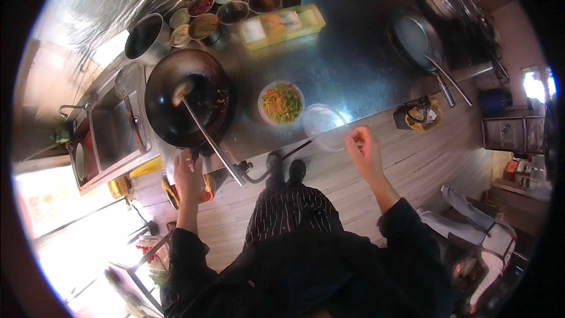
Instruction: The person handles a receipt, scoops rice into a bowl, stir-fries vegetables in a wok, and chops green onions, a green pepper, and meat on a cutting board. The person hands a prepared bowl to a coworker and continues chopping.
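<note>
My right hand (365, 148) pinches the edge of a clear round plastic lid (325, 128), held over the front edge of the steel counter. Left of it stands a round bowl (261, 113) filled with shredded orange and green food (282, 103). My left hand (187, 172) is at the near rim of a dark wok (165, 118), its fingers curled down; what they hold is hidden. A ladle (203, 123) lies in the wok, with its long metal handle sticking out towards me past my left hand.
A steel sink (112, 126) lies left of the wok. Several seasoning bowls (205, 26) and a yellow divided box (282, 26) stand at the back. At right is a pan (415, 35) with handles overhanging the edge. A person (479, 235) bends at lower right.
</note>
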`<state>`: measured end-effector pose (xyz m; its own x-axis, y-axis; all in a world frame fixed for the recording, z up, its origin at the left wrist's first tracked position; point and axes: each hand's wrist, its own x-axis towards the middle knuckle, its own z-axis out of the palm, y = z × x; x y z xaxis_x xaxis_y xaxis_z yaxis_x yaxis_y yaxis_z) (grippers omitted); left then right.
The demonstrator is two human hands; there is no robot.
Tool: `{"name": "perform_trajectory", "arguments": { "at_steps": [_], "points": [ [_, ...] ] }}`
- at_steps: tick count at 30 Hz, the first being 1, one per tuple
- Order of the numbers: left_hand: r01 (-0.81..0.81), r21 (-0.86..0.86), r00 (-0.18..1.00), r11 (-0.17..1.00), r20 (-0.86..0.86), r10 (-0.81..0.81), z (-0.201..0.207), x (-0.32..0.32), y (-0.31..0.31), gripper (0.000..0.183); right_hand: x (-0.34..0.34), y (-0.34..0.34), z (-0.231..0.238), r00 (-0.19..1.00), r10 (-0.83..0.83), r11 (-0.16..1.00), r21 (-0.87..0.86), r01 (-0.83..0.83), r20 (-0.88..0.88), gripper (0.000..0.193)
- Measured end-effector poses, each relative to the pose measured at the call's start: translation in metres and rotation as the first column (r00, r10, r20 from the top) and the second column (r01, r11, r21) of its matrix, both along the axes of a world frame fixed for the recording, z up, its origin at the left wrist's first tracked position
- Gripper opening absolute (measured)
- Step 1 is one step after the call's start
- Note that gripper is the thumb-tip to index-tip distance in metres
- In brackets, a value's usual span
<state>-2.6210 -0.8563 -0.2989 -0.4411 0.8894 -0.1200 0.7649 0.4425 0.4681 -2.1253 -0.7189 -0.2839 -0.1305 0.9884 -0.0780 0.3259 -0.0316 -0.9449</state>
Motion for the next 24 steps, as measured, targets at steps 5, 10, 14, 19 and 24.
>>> {"name": "perform_trajectory", "arguments": {
  "at_steps": [5, 10, 14, 19, 24],
  "points": [
    [0.032, -0.167, 0.461, 0.985, 0.877, 0.134, -0.005, 0.109, 0.068, 0.028, -0.071, 0.012, -0.016, 0.859, -0.200, 0.891, -0.452, -0.041, -0.472, 0.017],
    [0.114, -0.063, 0.732, 0.991, 0.680, -0.041, -0.037, 0.140, 0.118, 0.032, -0.117, 0.048, -0.065, 0.943, -0.197, 0.904, -0.423, 0.067, -0.270, 0.018],
    [0.081, -0.130, 0.816, 0.988, 0.578, 0.009, -0.059, 0.144, 0.141, 0.027, -0.130, 0.075, -0.092, 0.981, -0.191, 0.915, -0.368, 0.168, -0.025, 0.019],
    [-0.056, -0.186, 0.686, 0.981, 0.706, 0.173, -0.072, 0.150, 0.156, 0.025, -0.133, 0.085, -0.097, 0.971, -0.177, 0.907, -0.357, 0.225, 0.162, 0.022],
    [-0.098, -0.258, 0.549, 0.961, 0.792, 0.269, -0.072, 0.147, 0.162, 0.021, -0.156, 0.082, -0.076, 0.814, -0.118, 0.933, 0.345, -0.106, 0.569, 0.048]
  ]
}}
